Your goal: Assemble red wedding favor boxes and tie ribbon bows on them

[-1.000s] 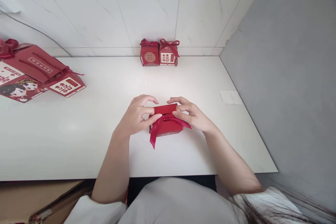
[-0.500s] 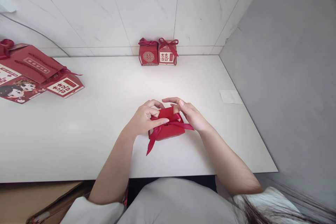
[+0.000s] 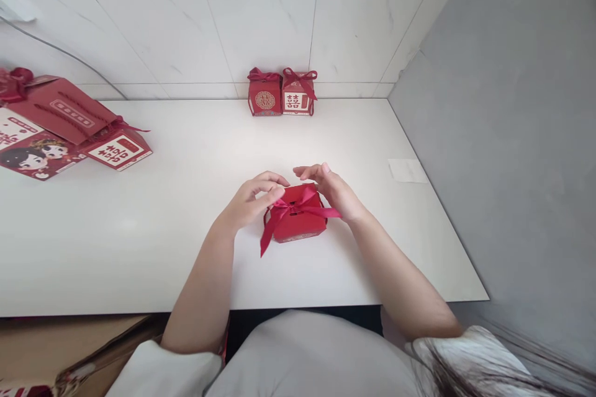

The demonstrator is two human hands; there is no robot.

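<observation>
A small red gift box (image 3: pixel 300 229) lies on the white table in front of me, a dark red ribbon (image 3: pixel 294 206) tied in a bow on its top. One ribbon tail hangs down the near left side; the other points right. At the box's left upper edge is my left hand (image 3: pixel 251 200), its thumb by the bow's left loop and its fingers stretched toward the far edge. Whether the thumb touches the loop is hard to see. My right hand (image 3: pixel 339 193) hovers at the right side with fingers apart, near the right tail, holding nothing.
Two small red boxes with bows (image 3: pixel 282 94) stand against the tiled wall (image 3: pixel 261 18). At the left are a larger red gift bag (image 3: pixel 51 130) and another small ribboned box (image 3: pixel 121 147). A pale paper slip (image 3: pixel 407 170) lies near the right edge, beside a grey wall (image 3: pixel 503 124).
Both hands have drawn outward from the bow, so more of it shows. My left thumb has lifted off the knot and moved left. The box appears slightly higher in view.
</observation>
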